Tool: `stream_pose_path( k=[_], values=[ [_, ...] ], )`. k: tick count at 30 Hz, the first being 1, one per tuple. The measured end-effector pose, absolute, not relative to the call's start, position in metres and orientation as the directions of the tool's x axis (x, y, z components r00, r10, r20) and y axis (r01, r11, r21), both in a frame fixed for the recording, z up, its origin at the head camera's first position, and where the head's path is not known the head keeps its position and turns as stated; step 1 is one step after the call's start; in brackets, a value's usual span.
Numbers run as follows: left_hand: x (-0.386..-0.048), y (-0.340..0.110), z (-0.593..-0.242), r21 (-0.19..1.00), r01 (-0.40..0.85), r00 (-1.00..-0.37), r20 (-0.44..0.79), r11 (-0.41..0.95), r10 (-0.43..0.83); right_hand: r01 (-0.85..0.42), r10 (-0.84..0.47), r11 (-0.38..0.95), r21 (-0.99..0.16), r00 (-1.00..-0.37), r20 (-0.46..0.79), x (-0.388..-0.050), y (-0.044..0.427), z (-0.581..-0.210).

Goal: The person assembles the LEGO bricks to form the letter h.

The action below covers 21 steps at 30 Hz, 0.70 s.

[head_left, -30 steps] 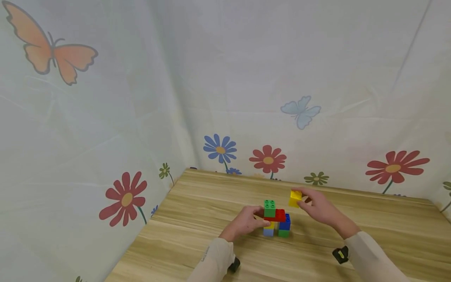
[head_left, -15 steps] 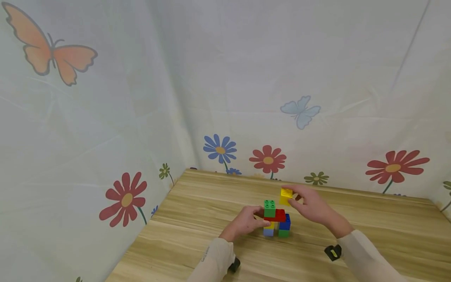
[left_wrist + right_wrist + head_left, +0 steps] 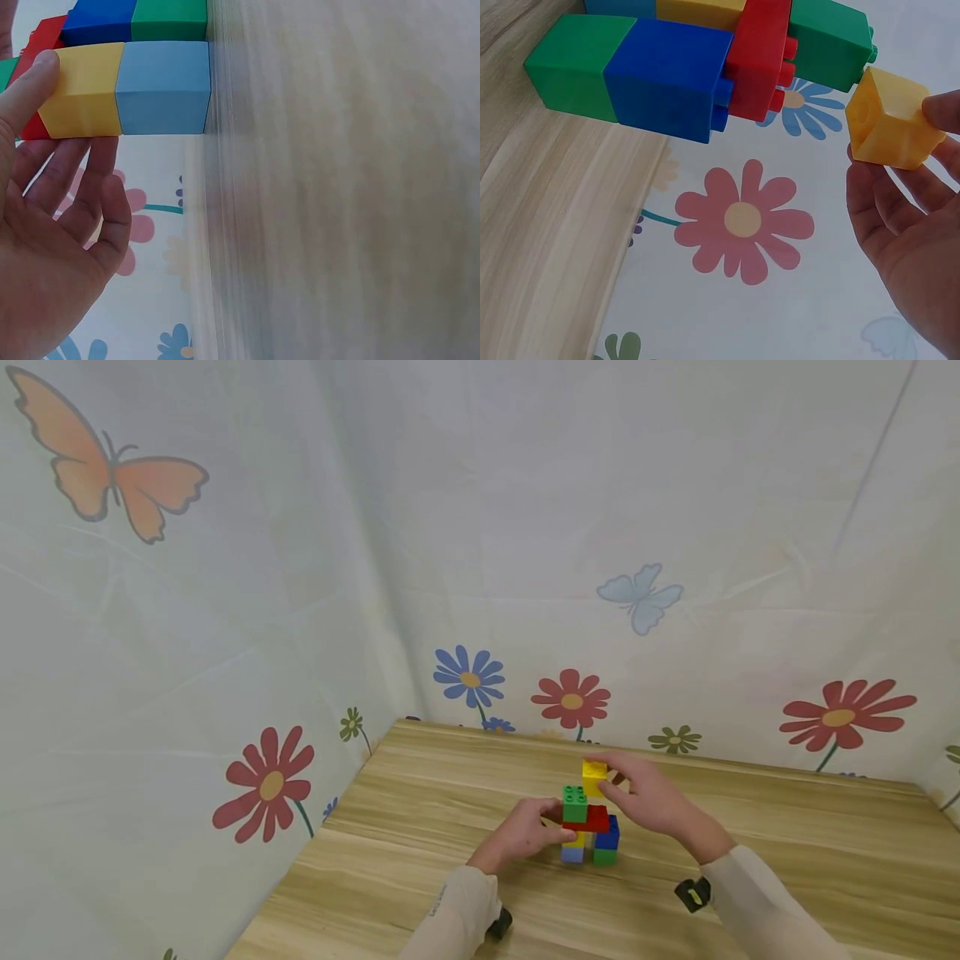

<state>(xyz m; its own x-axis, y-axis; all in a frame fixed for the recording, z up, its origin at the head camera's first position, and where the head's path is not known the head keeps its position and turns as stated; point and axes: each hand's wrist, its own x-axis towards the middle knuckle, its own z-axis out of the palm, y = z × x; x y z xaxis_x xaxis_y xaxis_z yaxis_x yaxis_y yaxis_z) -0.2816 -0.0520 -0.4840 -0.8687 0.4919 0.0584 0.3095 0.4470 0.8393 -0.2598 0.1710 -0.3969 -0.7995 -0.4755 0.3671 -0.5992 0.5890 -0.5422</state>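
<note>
On the table stands a small toy building brick structure with two legs. A light blue brick (image 3: 165, 88) under a yellow brick (image 3: 86, 94) forms one leg; a green brick (image 3: 576, 66) under a blue brick (image 3: 664, 79) forms the other. Across both lies a red brick (image 3: 597, 818), topped on its left end by another green brick (image 3: 574, 808). My left hand (image 3: 522, 832) steadies the structure, thumb on the yellow brick and fingers behind. My right hand (image 3: 648, 797) pinches a loose yellow brick (image 3: 892, 124) beside and slightly above the top green brick, hollow underside partly visible.
The wooden table (image 3: 420, 785) meets a pale fabric backdrop (image 3: 510, 568) printed with flowers and butterflies behind and to the left. Black straps sit at both wrists, below light sleeves (image 3: 457, 914).
My right hand has carried the yellow brick leftward, from right of the structure to close by the top green brick. The left hand and the structure have stayed in place.
</note>
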Motion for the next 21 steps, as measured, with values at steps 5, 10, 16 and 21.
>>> stream_pose_path(
  k=[5,10,16,21],
  values=[
    [-0.281,-0.052,-0.484,0.842,0.307,-0.869,0.058,0.443,0.492,-0.605,-0.474,0.567,-0.559,-0.794,0.380,-0.260,0.170,-0.397],
    [-0.281,-0.052,-0.483,0.840,0.305,-0.870,0.054,0.449,0.489,-0.627,-0.481,0.535,-0.566,-0.777,0.406,-0.260,0.166,-0.398],
    [-0.282,-0.052,-0.483,0.839,0.305,-0.870,0.054,0.451,0.490,-0.640,-0.492,0.515,-0.570,-0.765,0.415,-0.260,0.161,-0.398],
    [-0.282,-0.051,-0.483,0.841,0.308,-0.868,0.057,0.445,0.493,-0.650,-0.505,0.504,-0.569,-0.756,0.417,-0.261,0.157,-0.398]
  ],
)
